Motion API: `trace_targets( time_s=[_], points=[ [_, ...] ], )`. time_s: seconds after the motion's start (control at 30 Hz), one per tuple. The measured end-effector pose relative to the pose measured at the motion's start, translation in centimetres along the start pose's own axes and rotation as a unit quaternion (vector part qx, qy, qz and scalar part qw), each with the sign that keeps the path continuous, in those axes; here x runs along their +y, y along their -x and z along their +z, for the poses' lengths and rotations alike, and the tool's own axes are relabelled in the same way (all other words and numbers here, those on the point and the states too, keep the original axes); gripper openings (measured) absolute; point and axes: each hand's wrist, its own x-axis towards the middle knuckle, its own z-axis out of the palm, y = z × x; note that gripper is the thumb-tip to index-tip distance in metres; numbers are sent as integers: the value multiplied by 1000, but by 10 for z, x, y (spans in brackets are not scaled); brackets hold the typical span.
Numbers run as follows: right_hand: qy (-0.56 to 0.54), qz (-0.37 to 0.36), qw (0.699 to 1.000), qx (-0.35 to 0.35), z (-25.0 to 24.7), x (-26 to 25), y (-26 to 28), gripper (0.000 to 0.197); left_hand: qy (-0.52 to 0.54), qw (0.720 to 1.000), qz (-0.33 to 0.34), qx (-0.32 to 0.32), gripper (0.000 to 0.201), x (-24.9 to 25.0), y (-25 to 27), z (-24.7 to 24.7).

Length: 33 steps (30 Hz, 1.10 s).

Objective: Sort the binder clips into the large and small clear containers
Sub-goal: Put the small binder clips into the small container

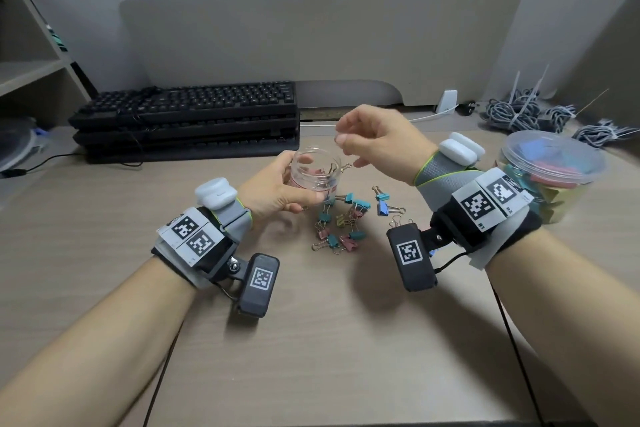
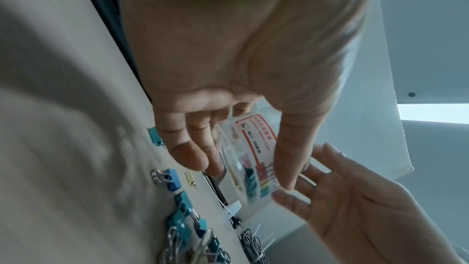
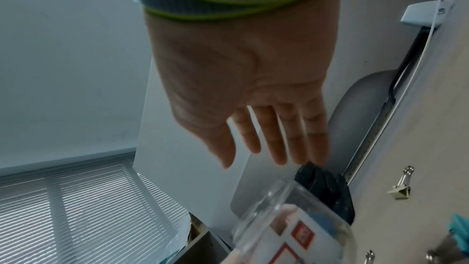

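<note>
We see a small clear jar (image 1: 316,173), round and shiny, with a few clips inside. The left hand (image 1: 277,189) wraps round it, just above the desk (image 1: 311,340). The right hand (image 1: 377,140) floats over its mouth, fingers loose, holding nothing. Little metal binder clips (image 1: 341,218) lie beside it. The big clear tub (image 1: 550,170) sits far right, near black keyboards (image 1: 187,121).

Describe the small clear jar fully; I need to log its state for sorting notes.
The small clear plastic jar is round, lidless, with a white, red-bordered printed label. The left hand grips it, fingers and thumb curled round its wall, seemingly tilted off the beige desk. Pink clips lie inside. The open right hand hovers above its mouth without touching.
</note>
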Motion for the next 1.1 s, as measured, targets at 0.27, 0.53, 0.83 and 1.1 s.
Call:
trace_targets(
  time_s=[0.27,0.53,0.83,1.1],
  points=[
    [-19,62,994,-88,0,15,5,74,-62,998,13,12,79,22,-15,18],
    [-151,96,983,-32,-18,55,15,58,-243,969,-18,34,60,21,-33,-8],
    [-173,87,981,-2,-37,70,25,56,-399,902,-160,48,53,7,-50,-28],
    [-168,88,982,-8,-39,68,28,57,-426,899,-90,-46,61,17,-37,38]
  ],
)
